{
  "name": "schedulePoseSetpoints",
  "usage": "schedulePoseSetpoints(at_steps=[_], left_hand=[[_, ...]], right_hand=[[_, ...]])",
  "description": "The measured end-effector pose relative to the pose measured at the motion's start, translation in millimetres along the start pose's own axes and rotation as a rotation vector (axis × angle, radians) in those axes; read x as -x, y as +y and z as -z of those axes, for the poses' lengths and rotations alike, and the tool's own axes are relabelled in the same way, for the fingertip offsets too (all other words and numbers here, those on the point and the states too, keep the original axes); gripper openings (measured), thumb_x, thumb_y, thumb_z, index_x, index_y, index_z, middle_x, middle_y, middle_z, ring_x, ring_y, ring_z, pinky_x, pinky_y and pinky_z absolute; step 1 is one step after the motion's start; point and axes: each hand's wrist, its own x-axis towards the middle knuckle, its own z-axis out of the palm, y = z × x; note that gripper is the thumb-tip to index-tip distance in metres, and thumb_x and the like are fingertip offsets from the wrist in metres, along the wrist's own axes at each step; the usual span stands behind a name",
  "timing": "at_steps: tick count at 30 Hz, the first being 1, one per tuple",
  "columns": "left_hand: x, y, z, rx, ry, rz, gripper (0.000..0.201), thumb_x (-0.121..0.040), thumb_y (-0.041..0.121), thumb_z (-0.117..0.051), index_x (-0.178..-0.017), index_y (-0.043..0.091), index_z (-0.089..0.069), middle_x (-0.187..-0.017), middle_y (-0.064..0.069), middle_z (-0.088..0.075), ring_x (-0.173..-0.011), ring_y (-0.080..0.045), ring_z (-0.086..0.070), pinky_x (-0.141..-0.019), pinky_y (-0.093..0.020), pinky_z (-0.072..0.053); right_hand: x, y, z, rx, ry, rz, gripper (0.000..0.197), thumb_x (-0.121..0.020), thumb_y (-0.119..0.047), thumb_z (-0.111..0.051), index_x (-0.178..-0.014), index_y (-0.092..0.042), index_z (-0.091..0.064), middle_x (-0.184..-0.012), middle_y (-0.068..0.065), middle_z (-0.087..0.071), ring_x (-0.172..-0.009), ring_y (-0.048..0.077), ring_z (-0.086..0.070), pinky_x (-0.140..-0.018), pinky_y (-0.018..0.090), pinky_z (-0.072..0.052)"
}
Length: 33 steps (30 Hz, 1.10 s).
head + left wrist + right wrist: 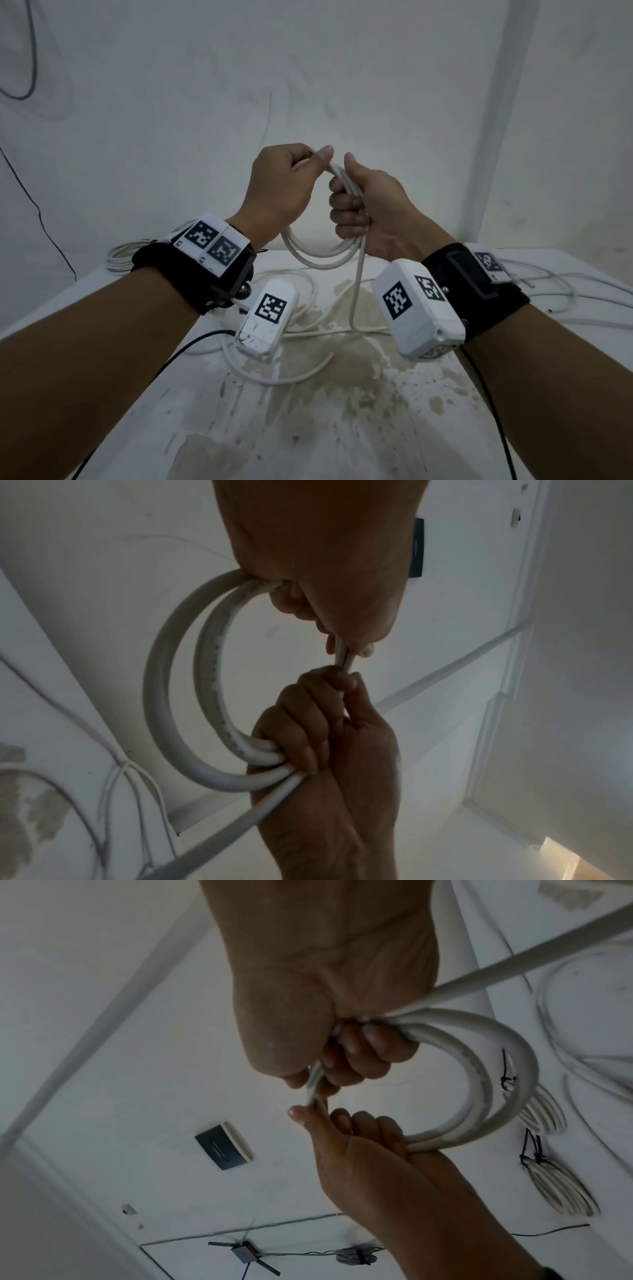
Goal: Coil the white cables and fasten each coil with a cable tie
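Note:
Above the table I hold a small coil of white cable [322,255] between both hands. My left hand [308,161] pinches the top of the loops between thumb and curled fingers. Close beside it, my right hand [346,195] grips the bundled strands in a fist with the thumb up. Two or three loops hang below the hands. A loose tail [356,298] drops from the right fist to the table. The left wrist view shows the coil [164,683] running between the left hand [325,620] and the right hand [308,737]. No cable tie shows on this coil.
The white table [342,411] is stained brown in the middle and carries loose white cable [274,377]. More loose cables [548,287] lie at the right. A coil [120,257] sits at the back left. Two coils bound with black ties [541,1115] [561,1185] appear in the right wrist view.

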Motion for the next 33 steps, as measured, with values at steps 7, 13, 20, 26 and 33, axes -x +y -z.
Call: schedulePoseSetpoints(at_steps=[7, 13, 20, 26, 33], left_hand=[[11.8, -7.0, -4.4, 0.58, -0.055, 0.523, 0.043, -0.107, 0.034, -0.039, -0.089, 0.007, -0.067, -0.058, 0.002, -0.045, -0.042, -0.01, -0.037, -0.042, -0.022, -0.037], [10.9, -4.9, -7.7, 0.523, 0.088, 0.531, 0.029, -0.103, 0.031, -0.05, -0.09, 0.012, -0.066, -0.061, 0.002, -0.044, -0.041, -0.008, -0.025, -0.039, -0.021, -0.02], [6.3, -1.9, -1.9, 0.467, 0.057, 0.428, 0.028, -0.102, 0.029, -0.052, -0.082, 0.014, -0.066, -0.072, 0.0, -0.051, -0.043, -0.008, -0.031, -0.04, -0.021, -0.024], [12.4, 1.0, -10.2, 0.609, 0.116, 0.549, 0.036, -0.106, 0.031, -0.042, -0.093, 0.007, -0.066, -0.069, -0.003, -0.059, -0.048, -0.012, -0.048, -0.048, -0.024, -0.045], [8.9, 4.6, -15.2, 0.637, 0.335, 0.594, 0.033, -0.103, 0.031, -0.049, -0.083, 0.01, -0.064, -0.062, 0.0, -0.05, -0.04, -0.009, -0.033, -0.041, -0.022, -0.029]], right_hand=[[-5.0, 6.4, 3.5, -0.18, 0.178, 0.079, 0.046, -0.104, -0.047, -0.039, -0.07, -0.017, -0.044, -0.051, -0.005, -0.027, -0.04, 0.01, -0.017, -0.038, 0.022, -0.014], [-6.1, 19.0, 6.7, -0.176, 0.14, 0.048, 0.047, -0.104, -0.046, -0.038, -0.071, -0.014, -0.049, -0.051, -0.004, -0.028, -0.038, 0.012, -0.021, -0.043, 0.025, -0.03], [-5.2, 18.0, 4.4, -0.206, 0.097, 0.039, 0.047, -0.104, -0.046, -0.039, -0.071, -0.015, -0.048, -0.051, -0.004, -0.027, -0.038, 0.011, -0.02, -0.039, 0.023, -0.026], [-10.7, 11.1, -5.5, -0.313, 0.268, 0.193, 0.047, -0.105, -0.045, -0.039, -0.067, -0.017, -0.042, -0.05, -0.004, -0.024, -0.039, 0.01, -0.015, -0.036, 0.021, -0.015], [-7.5, 20.1, -12.2, -0.368, 0.177, 0.16, 0.046, -0.104, -0.049, -0.037, -0.072, -0.017, -0.047, -0.049, -0.004, -0.027, -0.038, 0.011, -0.02, -0.04, 0.022, -0.026]])
